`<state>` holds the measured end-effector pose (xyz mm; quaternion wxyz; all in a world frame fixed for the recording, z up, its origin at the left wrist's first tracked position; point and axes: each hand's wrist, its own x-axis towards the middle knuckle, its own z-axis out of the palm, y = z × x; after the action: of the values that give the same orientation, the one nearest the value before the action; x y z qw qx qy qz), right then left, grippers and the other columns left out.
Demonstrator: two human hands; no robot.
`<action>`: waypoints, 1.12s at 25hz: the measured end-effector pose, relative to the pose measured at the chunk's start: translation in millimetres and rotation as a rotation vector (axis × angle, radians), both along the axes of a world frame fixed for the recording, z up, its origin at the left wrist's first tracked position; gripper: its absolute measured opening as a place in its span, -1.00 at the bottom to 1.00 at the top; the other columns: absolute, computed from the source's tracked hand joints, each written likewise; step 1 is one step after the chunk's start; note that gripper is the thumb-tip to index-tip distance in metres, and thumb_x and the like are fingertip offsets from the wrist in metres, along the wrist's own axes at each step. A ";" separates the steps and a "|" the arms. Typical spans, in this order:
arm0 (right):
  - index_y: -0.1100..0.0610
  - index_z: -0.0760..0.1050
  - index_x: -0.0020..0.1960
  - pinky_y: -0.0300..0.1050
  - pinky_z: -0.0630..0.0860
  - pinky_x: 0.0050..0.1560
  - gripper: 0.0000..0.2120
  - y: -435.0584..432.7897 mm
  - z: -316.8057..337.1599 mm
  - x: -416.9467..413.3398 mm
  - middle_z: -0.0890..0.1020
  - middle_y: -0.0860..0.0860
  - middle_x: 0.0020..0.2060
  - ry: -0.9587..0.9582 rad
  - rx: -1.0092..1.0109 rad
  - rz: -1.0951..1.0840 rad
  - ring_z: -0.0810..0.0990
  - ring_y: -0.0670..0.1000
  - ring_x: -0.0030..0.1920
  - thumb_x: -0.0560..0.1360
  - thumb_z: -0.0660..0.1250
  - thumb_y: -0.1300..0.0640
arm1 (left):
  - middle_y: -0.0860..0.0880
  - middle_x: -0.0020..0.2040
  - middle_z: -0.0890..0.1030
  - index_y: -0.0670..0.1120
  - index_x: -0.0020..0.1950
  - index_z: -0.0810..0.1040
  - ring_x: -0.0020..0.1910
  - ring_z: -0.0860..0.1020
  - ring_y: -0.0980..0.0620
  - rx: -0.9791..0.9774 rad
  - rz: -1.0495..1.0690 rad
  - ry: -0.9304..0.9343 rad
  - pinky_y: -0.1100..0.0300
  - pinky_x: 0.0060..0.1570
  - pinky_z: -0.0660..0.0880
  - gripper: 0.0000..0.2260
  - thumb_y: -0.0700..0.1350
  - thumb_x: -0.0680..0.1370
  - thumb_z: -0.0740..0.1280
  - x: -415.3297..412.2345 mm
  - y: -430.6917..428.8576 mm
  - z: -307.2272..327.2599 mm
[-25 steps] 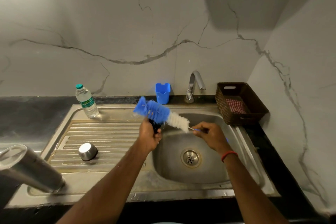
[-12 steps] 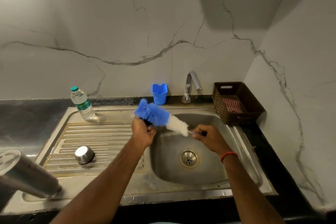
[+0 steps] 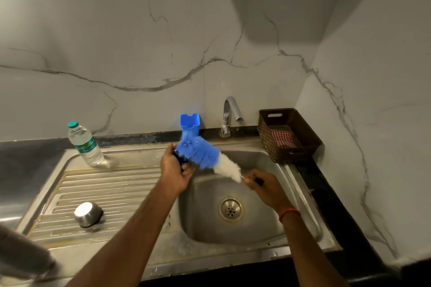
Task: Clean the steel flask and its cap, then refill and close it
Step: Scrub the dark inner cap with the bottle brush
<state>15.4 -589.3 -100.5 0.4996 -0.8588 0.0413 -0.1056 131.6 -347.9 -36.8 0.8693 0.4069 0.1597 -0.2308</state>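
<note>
Here, the left hand curled its fingers round a small dark part, mostly hidden, held against the blue bristles of a blue-and-white bottle brush. The right hand pinched the brush's thin handle just past the white bristles, above the steel sink basin. Well to the left of the left hand, a round steel cap sat on the ribbed drainboard. The blurred steel flask lay tilted farther left, toward the person.

Left forearm and right forearm bare. Thin red-orange band rings the right wrist. Left hand, right hand uncovered.
</note>
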 end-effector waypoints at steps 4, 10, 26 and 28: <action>-0.01 0.64 0.02 -0.26 0.52 -0.10 -0.83 23.8 16.1 19.7 0.66 -0.16 -0.19 -0.060 -0.043 0.055 0.60 -0.16 -0.15 0.61 0.32 0.21 | -0.02 -0.32 0.55 -0.08 0.04 0.54 -0.57 0.28 0.14 0.193 -0.059 -0.031 0.29 -0.67 0.21 -0.69 0.11 0.69 0.14 -14.1 -26.5 -10.0; -0.01 0.65 0.08 -0.27 0.45 -0.12 -0.82 7.8 1.4 4.2 0.64 -0.28 -0.25 -0.037 -0.084 0.016 0.59 -0.23 -0.17 0.60 0.34 0.21 | 0.00 -0.40 0.45 -0.08 -0.12 0.52 -0.58 0.27 0.14 0.090 -0.008 -0.010 0.30 -0.68 0.19 -0.63 0.11 0.70 0.12 11.1 -1.9 4.2; 0.01 0.61 -0.02 -0.13 0.46 -0.24 -0.87 50.1 6.1 40.7 0.59 -0.03 -0.31 -0.004 -0.105 0.065 0.49 -0.13 -0.32 0.63 0.28 0.09 | 0.00 -0.39 0.47 -0.08 -0.11 0.49 -0.54 0.27 0.12 0.267 -0.103 -0.037 0.28 -0.63 0.19 -0.70 0.06 0.69 0.15 17.0 -9.5 -1.2; 0.00 0.63 -0.03 -0.02 0.52 -0.14 -0.86 26.3 -7.8 30.5 0.64 -0.02 -0.24 0.040 -0.109 0.031 0.57 -0.06 -0.22 0.62 0.30 0.12 | -0.01 -0.38 0.45 -0.09 -0.12 0.52 -0.57 0.27 0.13 0.116 -0.056 0.015 0.30 -0.66 0.20 -0.65 0.12 0.68 0.15 28.8 2.6 5.2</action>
<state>46.0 -563.0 -108.2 0.4528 -0.8872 0.0323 -0.0825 160.4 -345.3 -31.6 0.8363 0.4590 0.1680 -0.2485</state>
